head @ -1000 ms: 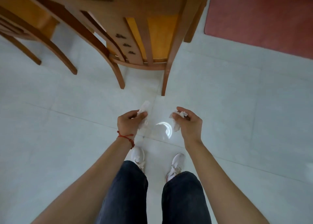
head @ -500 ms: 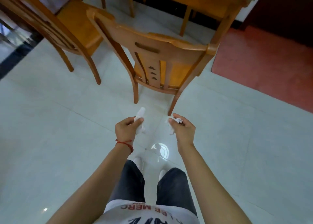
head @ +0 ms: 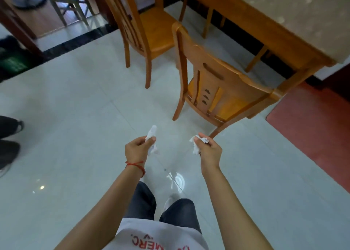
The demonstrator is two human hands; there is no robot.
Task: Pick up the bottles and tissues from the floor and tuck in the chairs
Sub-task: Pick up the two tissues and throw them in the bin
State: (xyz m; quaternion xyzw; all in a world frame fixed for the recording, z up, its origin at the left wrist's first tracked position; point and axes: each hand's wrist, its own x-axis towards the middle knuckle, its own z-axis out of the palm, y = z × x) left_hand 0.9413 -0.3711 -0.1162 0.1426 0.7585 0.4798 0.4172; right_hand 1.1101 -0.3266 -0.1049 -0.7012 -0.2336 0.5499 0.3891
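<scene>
Above the pale tiled floor, the left hand pinches a crumpled white tissue and the right hand another; the person has straightened up, bringing the pulled-out wooden chair into view beside the bench, likely next to tuck.

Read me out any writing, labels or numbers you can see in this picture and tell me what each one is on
"MERC": red letters on the person's white shirt, seen upside down at the bottom edge; further letters beside it are cut off and unreadable.
Dark green bin at far left: pale markings on it, too blurred to read.
No other text shows.
</scene>
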